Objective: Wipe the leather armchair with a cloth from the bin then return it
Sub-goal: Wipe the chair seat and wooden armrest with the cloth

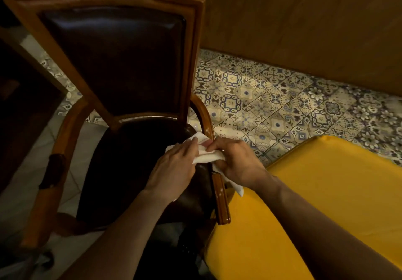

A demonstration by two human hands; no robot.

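A: From the head camera, what do you see?

B: Both hands hold a white cloth point(206, 157) over the right side of the leather armchair point(121, 66). The left hand point(174, 168) lies flat on the cloth, pressing it on the dark seat point(130, 171). The right hand point(239, 164) has its grip closed on the bunched end, just by the wooden armrest point(220, 197).

A: So which step is it?

B: I think it is the wiping. The bin is not in view, so putting the cloth back comes later.

A: What next?

B: Maybe slide the cloth along the seat. The chair back point(117, 58) looks like it needs a wipe too.

A: Is there room?

B: The seat is open to the left. On the right, the armrest is close, and a yellow cushion point(326, 192) sits just past it. The tiled floor point(282, 97) is behind.
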